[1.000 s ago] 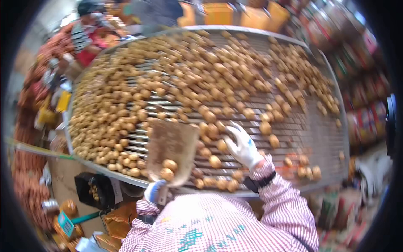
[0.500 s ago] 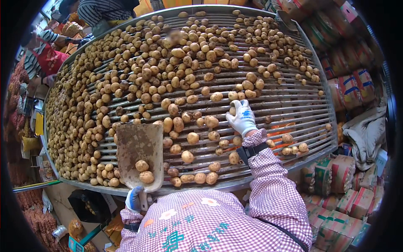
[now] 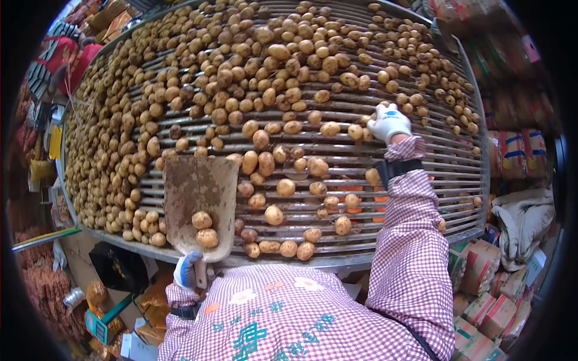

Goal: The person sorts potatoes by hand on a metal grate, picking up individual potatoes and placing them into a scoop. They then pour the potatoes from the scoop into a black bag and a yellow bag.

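My left hand [image 3: 188,270], in a white and blue glove, is wrapped around the handle of a dirt-stained scoop [image 3: 201,180] at the near edge of the rack. Two potatoes [image 3: 207,238] lie in the scoop near its handle end. My right hand [image 3: 391,123], in a white glove with blue print, reaches out over the slats on the right. Its fingers are curled down against a potato [image 3: 366,120], and the fingertips are partly hidden. Another potato [image 3: 355,132] sits just left of that hand.
Potatoes crowd the slatted metal rack [image 3: 445,198], densest on the left and far side. Its metal rim [image 3: 313,263] runs close to my body. Stacked cartons [image 3: 481,265] and a grey cloth [image 3: 522,222] are on the right. A person in a red apron [image 3: 66,57] is at far left.
My right hand has moved farther out and to the right across the slats. Several potatoes near it have shifted. The left hand still grips the scoop, and the view has tilted slightly.
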`<state>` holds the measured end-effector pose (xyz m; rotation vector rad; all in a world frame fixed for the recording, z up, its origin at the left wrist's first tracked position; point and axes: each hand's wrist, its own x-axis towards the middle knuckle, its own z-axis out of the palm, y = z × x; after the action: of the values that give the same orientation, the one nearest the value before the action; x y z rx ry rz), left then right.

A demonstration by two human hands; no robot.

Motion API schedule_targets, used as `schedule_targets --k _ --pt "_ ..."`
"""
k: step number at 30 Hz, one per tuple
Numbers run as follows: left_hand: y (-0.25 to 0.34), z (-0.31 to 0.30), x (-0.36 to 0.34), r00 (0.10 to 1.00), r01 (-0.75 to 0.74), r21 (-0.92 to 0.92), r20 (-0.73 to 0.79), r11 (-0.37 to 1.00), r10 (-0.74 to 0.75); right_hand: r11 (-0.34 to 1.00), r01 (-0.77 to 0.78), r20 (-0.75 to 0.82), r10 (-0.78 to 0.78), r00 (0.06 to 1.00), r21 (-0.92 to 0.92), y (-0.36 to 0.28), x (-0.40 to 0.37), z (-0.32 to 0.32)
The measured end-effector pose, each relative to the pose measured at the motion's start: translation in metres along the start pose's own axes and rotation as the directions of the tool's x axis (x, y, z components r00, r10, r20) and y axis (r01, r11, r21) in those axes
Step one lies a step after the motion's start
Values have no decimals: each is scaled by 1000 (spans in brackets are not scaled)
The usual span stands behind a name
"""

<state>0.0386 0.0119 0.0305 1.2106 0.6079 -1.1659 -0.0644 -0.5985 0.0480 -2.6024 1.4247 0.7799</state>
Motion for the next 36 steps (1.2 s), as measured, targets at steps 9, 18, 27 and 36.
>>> schedule_targets --k 9,18,27,36 --pt "-2 10 -2 996 -84 99 11 992 83 995 100 -27 -100 995 0 30 -5 18" --pt "-5 17 -8 987 -126 214 -73 969 145 873 324 -507 -105 855 365 -15 -54 29" --pt "-5 21 -8 991 -91 40 -97 995 95 327 843 -657 -529 537 426 -105 -123 17" --pt "-3 6 -4 995 -98 141 -3 985 99 907 27 -450 184 874 421 106 56 118"
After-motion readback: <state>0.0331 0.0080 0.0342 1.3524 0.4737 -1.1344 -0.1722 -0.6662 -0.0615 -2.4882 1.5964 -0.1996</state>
